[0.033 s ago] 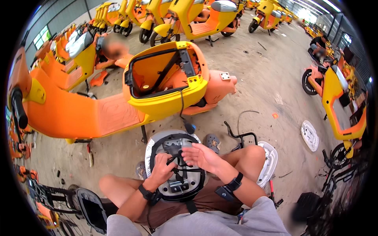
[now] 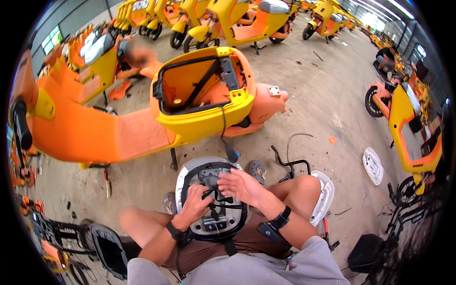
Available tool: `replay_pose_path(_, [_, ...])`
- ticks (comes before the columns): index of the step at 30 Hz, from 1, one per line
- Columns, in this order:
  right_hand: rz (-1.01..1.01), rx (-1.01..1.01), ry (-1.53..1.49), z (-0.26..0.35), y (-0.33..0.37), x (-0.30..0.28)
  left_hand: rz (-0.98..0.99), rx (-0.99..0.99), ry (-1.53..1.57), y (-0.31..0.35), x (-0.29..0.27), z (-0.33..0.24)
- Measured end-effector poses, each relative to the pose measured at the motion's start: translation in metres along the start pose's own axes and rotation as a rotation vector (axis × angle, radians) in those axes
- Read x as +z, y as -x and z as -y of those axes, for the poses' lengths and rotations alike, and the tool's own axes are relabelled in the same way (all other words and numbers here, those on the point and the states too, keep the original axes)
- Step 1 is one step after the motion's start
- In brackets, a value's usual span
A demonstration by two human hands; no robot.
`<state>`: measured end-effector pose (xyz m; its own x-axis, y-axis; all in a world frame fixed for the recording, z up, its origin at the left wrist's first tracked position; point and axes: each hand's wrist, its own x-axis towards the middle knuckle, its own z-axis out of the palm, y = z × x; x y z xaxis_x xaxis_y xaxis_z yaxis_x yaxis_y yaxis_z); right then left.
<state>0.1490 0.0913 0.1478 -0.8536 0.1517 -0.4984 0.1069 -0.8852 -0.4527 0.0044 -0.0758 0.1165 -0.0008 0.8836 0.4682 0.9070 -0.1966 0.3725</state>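
A scooter seat (image 2: 187, 176) lies upside down across my lap, its pale underside rimmed in black and fitted with a metal bracket (image 2: 216, 228). My left hand (image 2: 195, 204) is closed, fingertips pinched on a thin black cord (image 2: 207, 194) above the middle of the underside. My right hand (image 2: 242, 187) hovers just to the right, fingers stretched out and slightly bent, palm facing left; nothing shows in it. More black cord runs across the underside below the hands. My fingers partly hide the seat's centre.
An orange and yellow scooter (image 2: 142, 135) with an uncovered seat compartment stands ahead, a cable with a blue-tipped connector (image 2: 232, 154) hanging from it. Near my right knee lie a bent black tube frame (image 2: 299, 164) and a white seat base (image 2: 323, 197). Another white base (image 2: 373, 166) lies farther right.
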Motion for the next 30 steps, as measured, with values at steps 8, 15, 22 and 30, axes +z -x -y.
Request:
replay_pose_path(8, [-0.149, 0.14, -0.219, -0.014, -0.06, -0.006, 0.064, 0.141, -0.013, 0.028, 0.007, 0.005])
replay_pose_path(15, [-0.22, -0.011, 0.123, -0.003, -0.065, 0.009, 0.039, 0.077, -0.069, 0.035, 0.003, 0.009])
replay_pose_path(22, [-0.098, -0.059, 0.141, -0.004, -0.034, 0.053, 0.094, -0.094, -0.194, 0.034, 0.006, 0.023])
replay_pose_path(30, [-0.244, -0.091, 0.075, -0.096, -0.023, 0.016, 0.122, -0.427, 0.156, 0.06, 0.069, 0.051])
